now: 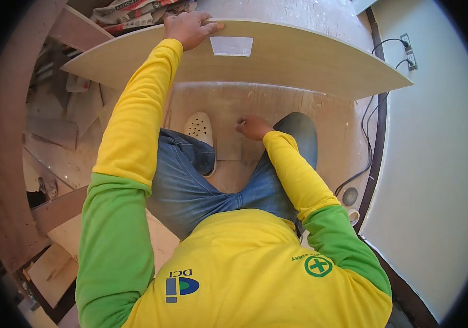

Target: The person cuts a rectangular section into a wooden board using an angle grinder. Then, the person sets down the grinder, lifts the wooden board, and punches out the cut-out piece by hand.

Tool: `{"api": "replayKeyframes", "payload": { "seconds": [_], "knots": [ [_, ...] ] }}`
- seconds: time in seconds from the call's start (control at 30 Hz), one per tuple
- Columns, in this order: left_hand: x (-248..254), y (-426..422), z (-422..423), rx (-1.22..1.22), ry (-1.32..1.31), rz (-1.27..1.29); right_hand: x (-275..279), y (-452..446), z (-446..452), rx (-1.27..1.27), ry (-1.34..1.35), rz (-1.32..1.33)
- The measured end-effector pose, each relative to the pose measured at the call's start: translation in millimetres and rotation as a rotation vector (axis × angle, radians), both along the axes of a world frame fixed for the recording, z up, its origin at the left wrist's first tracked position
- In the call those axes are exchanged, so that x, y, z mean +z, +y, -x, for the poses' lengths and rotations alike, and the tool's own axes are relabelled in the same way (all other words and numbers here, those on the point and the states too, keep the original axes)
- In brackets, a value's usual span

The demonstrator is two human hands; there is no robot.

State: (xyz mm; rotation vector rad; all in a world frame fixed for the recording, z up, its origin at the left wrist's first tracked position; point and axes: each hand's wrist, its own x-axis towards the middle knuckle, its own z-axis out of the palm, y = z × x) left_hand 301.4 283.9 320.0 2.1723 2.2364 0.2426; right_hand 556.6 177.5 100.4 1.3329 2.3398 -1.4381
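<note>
A long pale board point(294, 63) stands on its edge across the top of the view, with a white rectangular patch point(232, 46) near its upper edge. My left hand point(189, 29) grips the board's top edge, its fingers over the rim just left of the patch. My right hand point(253, 127) hangs between my knees, below the board and not touching it. Its fingers are curled together; whether something small is between them cannot be made out.
Wood offcuts point(54, 131) and scraps lie at the left. Printed bags point(135, 13) lie behind the board. Black cables point(366, 142) run from wall outlets point(408, 52) down the right side, near a round grey disc point(350, 196) and a tape roll point(353, 216).
</note>
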Motion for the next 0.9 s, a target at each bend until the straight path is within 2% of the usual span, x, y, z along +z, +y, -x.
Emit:
{"api": "replayKeyframes", "payload": {
  "seconds": [0.13, 0.27, 0.33, 0.4, 0.47, 0.53, 0.57, 0.63, 0.67, 0.7, 0.73, 0.83, 0.9],
  "knots": [
    [-2, -1, 0, -0.022, 0.049, -0.071, -18, 2, 21, 0.007, -0.032, -0.065],
    [-1, 0, 2, -0.060, 0.021, -0.101, -28, -3, 57, 0.302, -0.249, -0.114],
    [0, 0, -2, -0.067, 0.009, -0.090, -56, -11, 77, 0.239, -0.323, 0.075],
    [0, -2, 1, -0.042, -0.036, -0.070, -87, -34, 90, -0.066, -0.434, 0.105],
    [-7, -1, -1, -0.023, -0.021, -0.097, -106, -59, 93, -0.168, -0.460, 0.005],
    [-2, -6, -2, -0.007, -0.007, -0.058, -142, -87, 90, -0.285, -0.366, -0.178],
    [2, -6, -6, 0.001, -0.002, -0.005, -107, -83, 87, -0.301, -0.348, 0.000],
    [6, -6, -8, 0.028, -0.020, 0.045, -139, -88, 85, -0.071, -0.432, -0.083],
    [-4, -8, -6, 0.016, -0.040, -0.106, -144, -90, 85, -0.003, -0.492, -0.119],
    [7, -9, -7, 0.041, -0.042, 0.022, -151, -95, 82, 0.037, -0.458, -0.226],
    [6, -10, -6, 0.036, -0.047, 0.021, -154, -100, 80, 0.069, -0.421, -0.331],
    [9, -14, -7, 0.052, -0.083, 0.014, -128, -103, 81, 0.149, -0.451, -0.415],
    [13, -16, -5, 0.061, -0.118, 0.021, -124, -102, 82, 0.122, -0.485, -0.351]
  ]
}}
